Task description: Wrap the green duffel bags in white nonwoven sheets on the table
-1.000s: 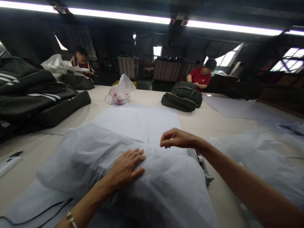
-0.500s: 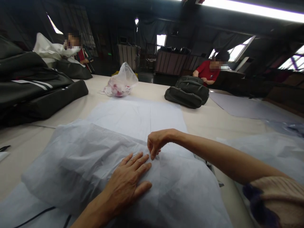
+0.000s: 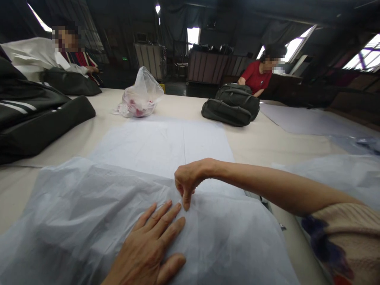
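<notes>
A thin, wrinkled white sheet (image 3: 89,213) lies over something bulky in front of me; what is beneath it is hidden. My left hand (image 3: 154,237) rests flat on it with the fingers spread. Just beyond those fingertips, my right hand (image 3: 187,184) is bent downward, thumb and fingers pinched together at the sheet's surface. They seem to grip a bit of the sheet, and anything smaller between them is hidden. Farther away, a flat white sheet (image 3: 142,138) with a crease stretches across the table (image 3: 246,146).
Black bags with white stripes (image 3: 44,126) are piled at left. A clear plastic bag (image 3: 141,101) with white and red contents and a dark bag (image 3: 231,105) stand at the back. Two people, one in a red shirt (image 3: 255,77), are across the table. More white sheeting (image 3: 332,178) lies right.
The view has tilted down and shifted slightly right. My left hand stays flat on the sheet. My right hand stays pinched at nearly the same spot, its thumb pointing more steeply down.
</notes>
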`<state>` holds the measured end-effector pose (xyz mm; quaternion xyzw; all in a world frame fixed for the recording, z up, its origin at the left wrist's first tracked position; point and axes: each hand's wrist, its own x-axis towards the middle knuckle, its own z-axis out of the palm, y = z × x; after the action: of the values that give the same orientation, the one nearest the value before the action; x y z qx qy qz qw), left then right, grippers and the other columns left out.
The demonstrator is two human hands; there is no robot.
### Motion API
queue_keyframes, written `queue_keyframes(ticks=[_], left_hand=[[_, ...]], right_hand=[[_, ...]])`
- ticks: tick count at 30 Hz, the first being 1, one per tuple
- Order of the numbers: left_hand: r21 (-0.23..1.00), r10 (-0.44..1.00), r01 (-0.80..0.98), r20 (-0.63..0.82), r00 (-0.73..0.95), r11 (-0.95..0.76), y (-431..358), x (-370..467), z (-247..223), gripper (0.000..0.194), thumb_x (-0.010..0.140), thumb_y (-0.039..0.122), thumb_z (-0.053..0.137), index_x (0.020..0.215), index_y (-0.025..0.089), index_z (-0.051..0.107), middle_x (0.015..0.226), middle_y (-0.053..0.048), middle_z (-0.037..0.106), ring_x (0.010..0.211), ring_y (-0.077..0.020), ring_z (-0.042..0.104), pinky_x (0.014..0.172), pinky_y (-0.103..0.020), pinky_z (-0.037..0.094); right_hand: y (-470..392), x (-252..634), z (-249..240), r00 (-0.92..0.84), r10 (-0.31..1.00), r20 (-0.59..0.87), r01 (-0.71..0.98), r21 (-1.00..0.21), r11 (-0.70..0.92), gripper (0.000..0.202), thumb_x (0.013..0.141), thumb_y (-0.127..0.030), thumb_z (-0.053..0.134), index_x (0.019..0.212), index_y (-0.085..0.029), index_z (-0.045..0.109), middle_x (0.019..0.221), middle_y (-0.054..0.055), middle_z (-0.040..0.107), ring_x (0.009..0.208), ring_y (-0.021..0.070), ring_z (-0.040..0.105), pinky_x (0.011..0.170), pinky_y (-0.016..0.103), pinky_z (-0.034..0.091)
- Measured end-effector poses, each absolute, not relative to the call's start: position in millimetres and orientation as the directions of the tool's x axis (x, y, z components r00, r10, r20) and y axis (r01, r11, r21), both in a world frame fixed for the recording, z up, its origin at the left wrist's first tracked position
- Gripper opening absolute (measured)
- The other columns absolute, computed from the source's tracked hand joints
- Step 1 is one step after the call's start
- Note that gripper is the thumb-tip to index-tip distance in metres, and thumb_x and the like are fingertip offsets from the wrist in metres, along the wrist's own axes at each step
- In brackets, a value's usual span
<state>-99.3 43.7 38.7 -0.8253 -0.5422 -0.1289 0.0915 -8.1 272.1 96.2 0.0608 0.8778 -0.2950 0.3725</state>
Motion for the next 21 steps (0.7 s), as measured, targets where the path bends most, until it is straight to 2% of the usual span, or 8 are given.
queue_keyframes(ticks=[7,12,15,21], left_hand=[[-0.118,0.833,0.901,0.348,0.430,-0.417,51,-102,41,0.060,0.085,0.064,0.051,0.132,0.027,0.055,0.141,-0.001,0.055,0.127,-0.0229,0.052,0.106,-0.033,0.042],[-0.154,0.766,0.870,0.420,0.487,-0.469,50,-111,24,0.065,0.084,0.070,0.047,0.132,0.027,0.055,0.143,-0.002,0.053,0.134,-0.0244,0.045,0.111,-0.035,0.038],[-0.141,0.773,0.868,0.403,0.490,-0.476,48,-115,17,0.067,0.084,0.071,0.045,0.136,0.028,0.051,0.143,-0.002,0.053,0.136,-0.0246,0.044,0.113,-0.036,0.035],[-0.103,0.805,0.880,0.366,0.466,-0.463,48,-116,17,0.067,0.084,0.071,0.043,0.140,0.033,0.046,0.142,0.001,0.054,0.134,-0.0220,0.046,0.116,-0.034,0.030]], right_hand=[[282,-2,84,-0.780,-0.208,-0.590,0.252,-0.601,0.759,0.042,0.059,-0.056,0.082,0.071,-0.018,0.070,0.061,-0.006,0.060,0.064,0.0110,0.053,0.057,0.024,0.034],[295,8,50,-0.891,-0.161,-0.424,0.154,-0.618,0.771,0.050,0.057,-0.065,0.079,0.064,-0.020,0.059,0.058,-0.008,0.052,0.060,0.0097,0.045,0.056,0.025,0.030],[302,14,29,-0.916,-0.141,-0.374,0.185,-0.710,0.680,0.053,0.055,-0.066,0.080,0.064,-0.020,0.055,0.064,-0.008,0.052,0.064,0.0098,0.046,0.057,0.024,0.031],[310,21,3,-0.910,-0.110,-0.400,0.314,-0.836,0.450,0.050,0.058,-0.061,0.081,0.068,-0.019,0.055,0.066,-0.008,0.051,0.066,0.0096,0.044,0.057,0.023,0.031]])
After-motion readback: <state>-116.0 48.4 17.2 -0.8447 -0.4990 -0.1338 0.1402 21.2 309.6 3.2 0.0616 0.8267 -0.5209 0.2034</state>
